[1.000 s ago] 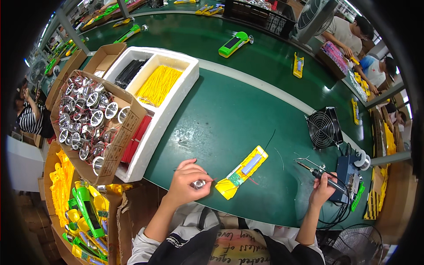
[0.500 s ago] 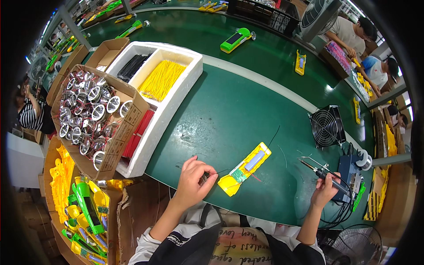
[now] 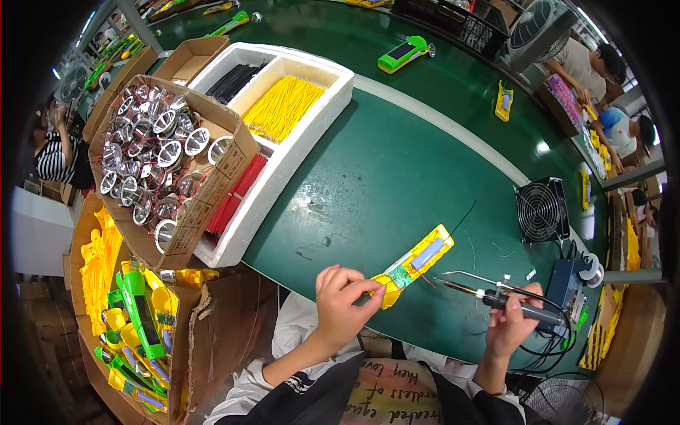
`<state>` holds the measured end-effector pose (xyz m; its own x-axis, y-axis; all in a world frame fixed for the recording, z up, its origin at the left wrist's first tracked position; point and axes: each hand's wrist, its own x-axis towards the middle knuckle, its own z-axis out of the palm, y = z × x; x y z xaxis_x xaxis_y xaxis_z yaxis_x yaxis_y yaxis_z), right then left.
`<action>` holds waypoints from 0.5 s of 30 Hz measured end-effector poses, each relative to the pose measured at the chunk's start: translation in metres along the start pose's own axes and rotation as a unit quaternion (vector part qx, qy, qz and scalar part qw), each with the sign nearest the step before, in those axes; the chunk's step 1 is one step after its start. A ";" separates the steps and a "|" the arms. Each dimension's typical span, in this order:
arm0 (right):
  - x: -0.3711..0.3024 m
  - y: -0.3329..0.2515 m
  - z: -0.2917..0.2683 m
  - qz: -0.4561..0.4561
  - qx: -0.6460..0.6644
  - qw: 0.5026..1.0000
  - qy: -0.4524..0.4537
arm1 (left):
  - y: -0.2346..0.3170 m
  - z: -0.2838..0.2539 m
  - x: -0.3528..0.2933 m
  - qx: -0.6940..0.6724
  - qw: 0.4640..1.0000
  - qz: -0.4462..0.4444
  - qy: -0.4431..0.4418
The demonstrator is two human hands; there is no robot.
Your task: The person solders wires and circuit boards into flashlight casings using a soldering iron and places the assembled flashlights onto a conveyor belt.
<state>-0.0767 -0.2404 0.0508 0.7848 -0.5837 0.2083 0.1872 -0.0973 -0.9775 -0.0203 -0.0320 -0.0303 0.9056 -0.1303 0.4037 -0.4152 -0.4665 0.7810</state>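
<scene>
A yellow torch housing half lies on the bench before me, holding a blue cylindrical battery and a green circuit board. From its far end a black wire sticks out, and a short red wire shows beside the board. My left hand is closed in a pinch at the housing's near end, on what looks like a thin black wire, mostly hidden by the fingers. My right hand grips a soldering iron with a thin metal feed tube; its tip points at the board, just right of it.
At left stand a carton of silver reflector cups, a white foam tray of black, yellow and red wires, and a carton of housings. A small black fan and blue soldering station stand at right. Beyond runs a green conveyor.
My left hand has moved right to the housing's near end. The soldering iron has come left, its tip now close to the board. The whole view has shifted slightly.
</scene>
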 end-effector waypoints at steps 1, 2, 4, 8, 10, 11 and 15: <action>-0.003 0.003 0.004 0.010 -0.005 1.000 -0.016 | 0.000 0.002 -0.001 0.000 1.000 -0.003 0.001; -0.005 0.006 0.009 0.018 -0.019 0.999 -0.024 | 0.001 0.003 -0.002 0.006 1.000 -0.002 0.012; -0.009 0.010 0.016 0.034 -0.039 0.998 -0.036 | 0.001 0.006 -0.003 0.013 1.000 -0.003 0.022; -0.015 0.014 0.026 0.039 -0.050 0.997 -0.042 | 0.000 0.008 -0.004 0.011 1.000 -0.007 0.018; -0.018 0.014 0.030 0.050 -0.053 0.996 -0.042 | 0.000 0.008 -0.004 0.010 1.000 -0.007 0.019; -0.019 0.014 0.032 0.059 -0.055 0.996 -0.041 | -0.001 0.009 -0.004 0.011 1.000 -0.005 0.022; -0.021 0.016 0.034 0.066 -0.067 0.994 -0.050 | -0.002 0.010 -0.004 0.010 0.999 -0.001 0.031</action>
<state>-0.0699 -0.2021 0.0316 0.8535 -0.5159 0.0734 0.0033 -0.1355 -0.9908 -0.0226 -0.0391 -0.0385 0.8992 -0.0747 0.4310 -0.4107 -0.4837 0.7729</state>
